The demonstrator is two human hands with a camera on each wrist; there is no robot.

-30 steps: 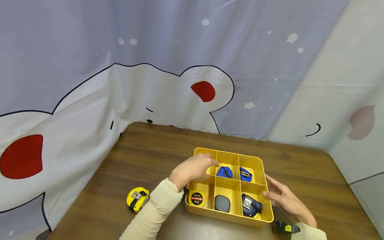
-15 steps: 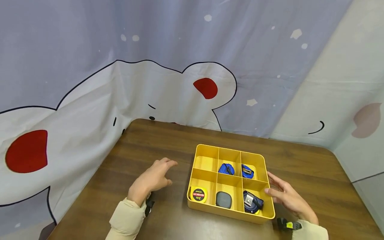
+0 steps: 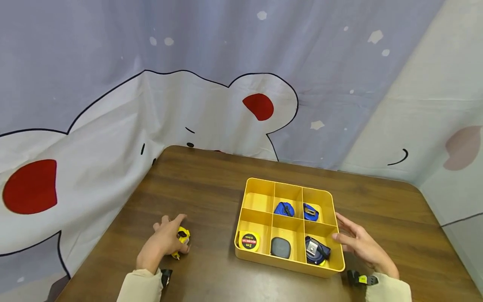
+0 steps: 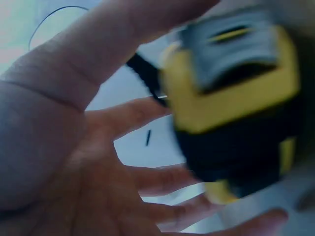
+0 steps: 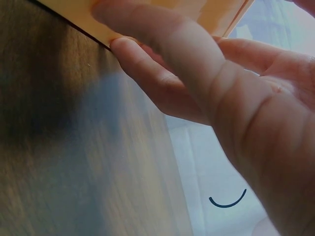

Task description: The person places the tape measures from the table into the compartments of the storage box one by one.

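A yellow and black tape measure [image 3: 183, 237] lies on the brown table left of a yellow divided tray [image 3: 286, 265]. My left hand [image 3: 164, 239] reaches over it with spread fingers and touches it. In the left wrist view the tape measure [image 4: 236, 113] fills the space just beyond my open palm [image 4: 74, 162], blurred. My right hand [image 3: 354, 242] lies flat against the tray's right wall, fingers straight. The right wrist view shows its fingers [image 5: 162, 83] against the tray's wall [image 5: 211, 14].
The tray holds a 2 m tape [image 3: 249, 241], a dark grey one [image 3: 281, 247], a blue and black one [image 3: 316, 251] and two small blue ones [image 3: 284, 209] [image 3: 310, 212]. A printed cloth [image 3: 188, 105] hangs behind and to both sides of the table [image 3: 203, 184].
My left hand left the tray, swung left and back across the table, and came down on the yellow tape measure. The right hand stayed at the tray's right wall.
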